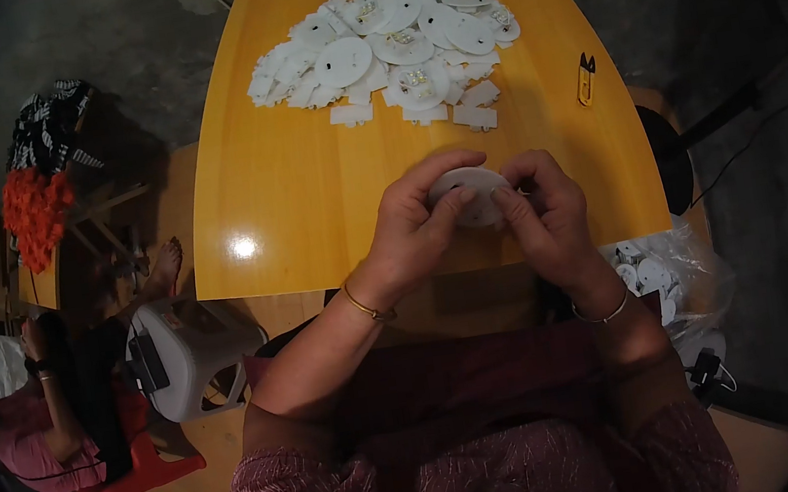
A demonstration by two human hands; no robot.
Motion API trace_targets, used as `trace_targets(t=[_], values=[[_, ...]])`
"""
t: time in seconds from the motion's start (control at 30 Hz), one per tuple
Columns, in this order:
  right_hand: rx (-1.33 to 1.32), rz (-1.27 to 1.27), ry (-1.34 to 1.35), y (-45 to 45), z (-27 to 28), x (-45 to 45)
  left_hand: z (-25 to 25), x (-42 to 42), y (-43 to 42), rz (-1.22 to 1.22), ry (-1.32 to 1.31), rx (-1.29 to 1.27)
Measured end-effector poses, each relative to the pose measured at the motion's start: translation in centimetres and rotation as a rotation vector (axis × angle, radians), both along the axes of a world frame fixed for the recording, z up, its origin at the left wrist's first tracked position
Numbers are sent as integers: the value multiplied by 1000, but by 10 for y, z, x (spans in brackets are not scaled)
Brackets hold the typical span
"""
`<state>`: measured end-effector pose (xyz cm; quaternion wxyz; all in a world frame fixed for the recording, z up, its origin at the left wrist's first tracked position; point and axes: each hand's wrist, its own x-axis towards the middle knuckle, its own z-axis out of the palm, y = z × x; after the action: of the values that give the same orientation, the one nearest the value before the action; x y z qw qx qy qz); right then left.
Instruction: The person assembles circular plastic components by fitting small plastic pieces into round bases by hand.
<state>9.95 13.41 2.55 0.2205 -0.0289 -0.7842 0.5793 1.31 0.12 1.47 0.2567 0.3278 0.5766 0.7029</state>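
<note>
Being held between two hands, just below the centre of the frame, is a white disc (pixel 478 203), its face tipped up into view over the near edge of the yellow table (pixel 279 201). By the left hand (pixel 414 221) it is gripped from the left: the thumb is pressed flat on the face, the forefinger is stretched along the upper rim, and only the disc's thickness is left between them. By the right hand (pixel 547 216) the other side is met, thumb laid at the rim, fingers curled tightly in; whether anything besides the disc is pinched there cannot be told. A bangle (pixel 367 307) is worn on the left wrist, a bracelet (pixel 605 311) on the right.

Up at top centre, a broad heap (pixel 345 61) of white discs and small flat pieces is spread, with pale wires seen on several of them. Over at the upper right of the table, yellow-handled snips (pixel 585 81) are laid with their dark tips pointed up the frame. At lower right, more white discs are seen in a clear plastic bag (pixel 697 276). Across at lower left, a red stool (pixel 135 474) is occupied by another person (pixel 41 437), beside a pale stool (pixel 192 357); above, orange cloth (pixel 39 218) is piled.
</note>
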Motion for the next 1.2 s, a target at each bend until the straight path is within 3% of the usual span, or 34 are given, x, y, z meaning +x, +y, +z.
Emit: trace_targets(t=[0.07, 0.13, 0.43, 0.7, 0.8, 0.87, 0.97, 1.03, 1.17, 1.2], values=[[-76, -7, -13, -1, 1, 0, 1, 2, 1, 35, -34, 39], [94, -22, 5, 3, 3, -1, 1, 3, 0, 30, -9, 38], [244, -21, 231, 6, 3, -5, 5, 5, -1, 28, 20, 37], [223, -19, 155, 4, 4, -5, 7, 0, -4, -26, 19, 2], [247, -15, 127, 3, 8, -5, 8, -1, -5, -98, 201, -57], [302, 3, 126, 6, 9, -5, 13, 2, -5, -2, 286, -154], [317, 11, 103, 9, 8, -2, 12, 3, -3, 22, 85, -58], [-250, -10, -45, 5, 9, 0, 10, 1, -3, 29, 78, -32], [-269, 11, -91, 1, 7, -1, 9, 0, -4, 53, 81, -4], [-105, -7, -49, 3, 6, -1, 10, -1, -4, 53, 81, -4]])
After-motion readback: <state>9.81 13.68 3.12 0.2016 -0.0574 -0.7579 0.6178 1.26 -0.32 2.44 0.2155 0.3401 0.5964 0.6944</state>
